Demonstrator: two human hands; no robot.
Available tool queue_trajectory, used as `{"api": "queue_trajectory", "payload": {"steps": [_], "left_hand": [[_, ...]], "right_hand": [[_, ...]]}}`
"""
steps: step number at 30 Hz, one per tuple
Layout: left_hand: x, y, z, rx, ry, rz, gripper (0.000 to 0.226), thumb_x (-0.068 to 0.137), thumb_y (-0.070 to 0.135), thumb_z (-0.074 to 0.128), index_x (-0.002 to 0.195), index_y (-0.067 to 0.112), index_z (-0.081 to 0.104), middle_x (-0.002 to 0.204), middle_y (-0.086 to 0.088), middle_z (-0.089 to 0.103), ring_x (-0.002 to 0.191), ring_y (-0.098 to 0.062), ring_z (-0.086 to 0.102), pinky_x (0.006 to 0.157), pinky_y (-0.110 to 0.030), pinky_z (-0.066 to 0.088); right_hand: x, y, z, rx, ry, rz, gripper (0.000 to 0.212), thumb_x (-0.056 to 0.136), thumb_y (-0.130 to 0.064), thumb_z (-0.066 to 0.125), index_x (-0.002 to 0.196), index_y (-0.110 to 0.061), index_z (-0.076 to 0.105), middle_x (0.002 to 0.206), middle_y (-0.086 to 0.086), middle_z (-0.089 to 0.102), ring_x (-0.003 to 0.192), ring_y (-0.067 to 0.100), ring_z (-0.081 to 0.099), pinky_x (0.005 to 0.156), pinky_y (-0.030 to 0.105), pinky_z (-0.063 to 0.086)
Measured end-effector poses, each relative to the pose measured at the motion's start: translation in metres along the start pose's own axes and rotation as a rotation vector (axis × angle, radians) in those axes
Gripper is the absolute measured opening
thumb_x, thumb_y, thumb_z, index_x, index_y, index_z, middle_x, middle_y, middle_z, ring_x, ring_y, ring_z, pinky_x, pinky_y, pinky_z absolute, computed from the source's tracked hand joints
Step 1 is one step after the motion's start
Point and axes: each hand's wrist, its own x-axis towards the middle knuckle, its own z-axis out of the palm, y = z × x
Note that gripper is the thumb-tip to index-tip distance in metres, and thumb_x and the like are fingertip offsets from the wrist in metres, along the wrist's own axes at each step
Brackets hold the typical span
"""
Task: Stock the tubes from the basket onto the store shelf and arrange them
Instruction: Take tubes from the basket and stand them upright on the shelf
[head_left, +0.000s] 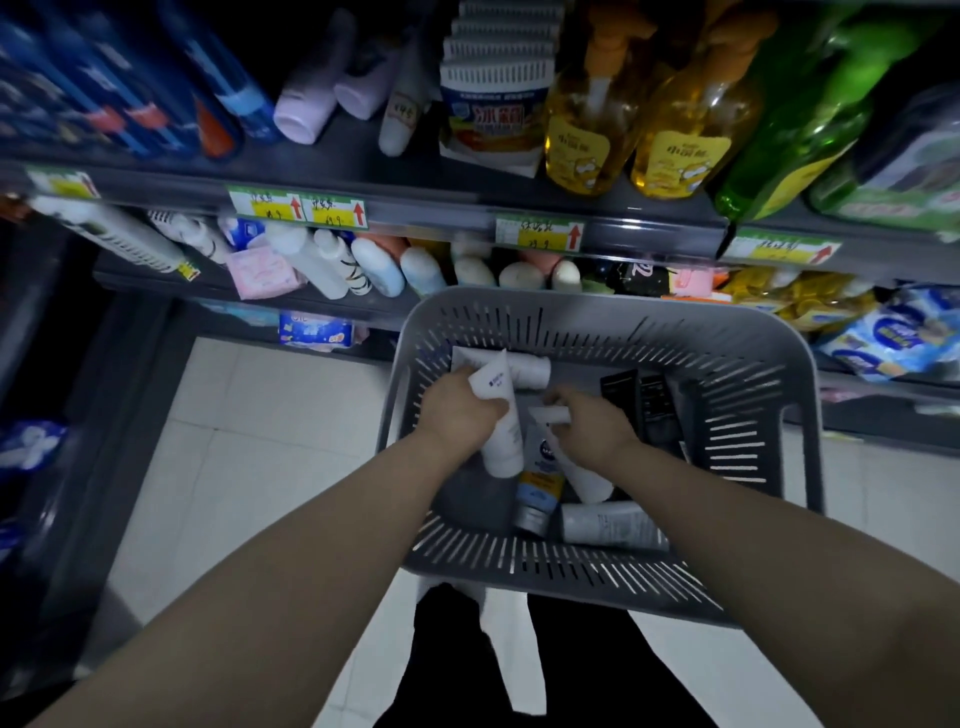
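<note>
Forearms nearest. Left hand (457, 410) fingers clamped on white tube (500, 421); right hand (589, 423) fingers closed around second tube (576, 467) in basket (597, 577). Best lift both clear together.

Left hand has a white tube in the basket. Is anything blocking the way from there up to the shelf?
Nothing visible blocks it. The left hand grips the white tube above the other tubes, and the grey basket is open on top. The shelf just beyond its far rim is crowded with bottles, so a free slot is hard to make out.
</note>
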Motion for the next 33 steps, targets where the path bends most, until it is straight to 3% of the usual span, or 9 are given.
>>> {"api": "queue_trajectory", "payload": {"steps": [4, 9, 12, 15, 20, 27, 30, 33], "left_hand": [[-0.015, 0.006, -0.018, -0.026, 0.03, 0.11, 0.04, 0.084, 0.014, 0.069, 0.12, 0.006, 0.054, 0.122, -0.012, 0.062, 0.11, -0.026, 0.058, 0.075, -0.025, 0.041], [-0.045, 0.012, -0.057, 0.018, 0.045, 0.325, 0.039, 0.085, 0.014, 0.068, 0.118, 0.003, 0.053, 0.12, -0.014, 0.063, 0.109, -0.029, 0.059, 0.079, -0.029, 0.044], [-0.065, 0.015, -0.088, -0.013, 0.089, 0.424, 0.035, 0.083, 0.012, 0.068, 0.116, 0.007, 0.057, 0.116, -0.011, 0.066, 0.107, -0.027, 0.061, 0.079, -0.027, 0.043], [-0.082, 0.018, -0.121, -0.039, 0.133, 0.494, 0.036, 0.081, 0.011, 0.071, 0.115, 0.008, 0.06, 0.115, -0.011, 0.066, 0.106, -0.026, 0.061, 0.082, -0.03, 0.047], [-0.107, 0.018, -0.173, -0.117, 0.172, 0.603, 0.027, 0.082, 0.009, 0.069, 0.107, 0.015, 0.06, 0.103, -0.005, 0.065, 0.095, -0.022, 0.06, 0.074, -0.029, 0.045], [-0.139, 0.06, -0.239, -0.202, 0.296, 0.762, 0.023, 0.078, 0.011, 0.07, 0.094, 0.022, 0.058, 0.092, 0.001, 0.067, 0.085, -0.018, 0.063, 0.074, -0.036, 0.052], [-0.145, 0.088, -0.267, -0.254, 0.344, 0.793, 0.021, 0.079, 0.011, 0.067, 0.095, 0.023, 0.059, 0.089, -0.002, 0.068, 0.078, -0.024, 0.064, 0.06, -0.037, 0.052], [-0.146, 0.12, -0.29, -0.238, 0.445, 0.823, 0.023, 0.077, 0.011, 0.067, 0.096, 0.023, 0.061, 0.09, 0.001, 0.068, 0.08, -0.021, 0.065, 0.068, -0.036, 0.055]], "right_hand": [[-0.029, -0.016, -0.012, 0.154, 0.148, -0.01, 0.032, 0.092, -0.014, 0.059, 0.123, -0.009, 0.057, 0.12, 0.014, 0.062, 0.11, 0.028, 0.057, 0.077, 0.022, 0.038], [-0.081, -0.052, -0.032, 0.206, 0.45, -0.064, 0.022, 0.087, -0.012, 0.064, 0.109, -0.011, 0.065, 0.101, 0.007, 0.067, 0.093, 0.022, 0.061, 0.068, 0.021, 0.033], [-0.112, -0.078, -0.04, 0.275, 0.572, -0.055, 0.017, 0.086, -0.008, 0.064, 0.102, -0.013, 0.067, 0.076, -0.002, 0.061, 0.066, 0.012, 0.056, 0.056, 0.018, 0.04], [-0.137, -0.107, -0.044, 0.261, 0.682, -0.09, 0.012, 0.087, -0.008, 0.064, 0.098, -0.015, 0.065, 0.06, -0.009, 0.05, 0.066, 0.019, 0.053, 0.059, 0.025, 0.04], [-0.17, -0.155, -0.052, 0.26, 0.829, -0.161, 0.014, 0.09, -0.016, 0.062, 0.103, -0.02, 0.062, 0.077, 0.011, 0.069, 0.077, 0.026, 0.063, 0.064, 0.032, 0.045], [-0.201, -0.222, -0.098, 0.14, 1.002, -0.319, 0.018, 0.088, -0.019, 0.061, 0.105, -0.025, 0.062, 0.099, 0.002, 0.063, 0.106, 0.021, 0.05, 0.076, 0.032, 0.041], [-0.205, -0.245, -0.128, 0.154, 1.049, -0.401, 0.017, 0.087, -0.019, 0.06, 0.103, -0.025, 0.062, 0.104, 0.001, 0.065, 0.106, 0.022, 0.052, 0.077, 0.032, 0.042], [-0.203, -0.262, -0.159, 0.133, 1.082, -0.477, 0.017, 0.088, -0.018, 0.058, 0.103, -0.026, 0.061, 0.106, -0.001, 0.065, 0.106, 0.022, 0.05, 0.075, 0.03, 0.036]]}}
